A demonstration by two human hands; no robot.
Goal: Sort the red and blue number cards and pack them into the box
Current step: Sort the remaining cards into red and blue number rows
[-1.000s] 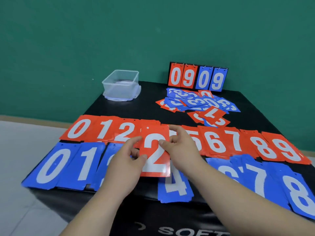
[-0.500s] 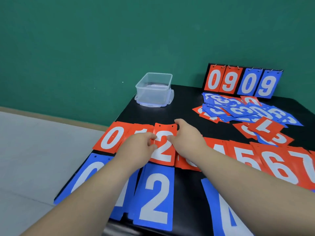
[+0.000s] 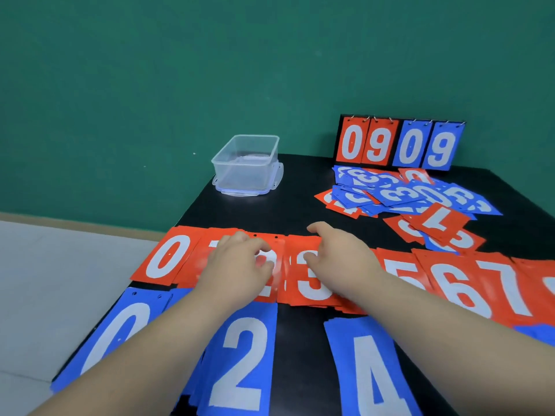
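Left hand [image 3: 240, 265] rests palm down, fingers loosely bent, on the red 2 card [image 3: 276, 248], and right hand [image 3: 341, 258] likewise on the red 3 card [image 3: 306, 285], neither gripping.

Left hand [image 3: 240, 262] rests on the red 2 card [image 3: 274, 279], right hand [image 3: 341, 256] on the red 3 card [image 3: 306, 285] beside it.

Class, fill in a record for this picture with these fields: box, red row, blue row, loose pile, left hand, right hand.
Box: clear, no cards inside, far left on table
Red row: counts up from 0, left to right; partly hidden by hands
Blue row: nearest edge; 0, 2, 4 showing
Loose pile: red and blue mixed, before scoreboard
Left hand: on red 2; grip blurred
Right hand: rests on red 3
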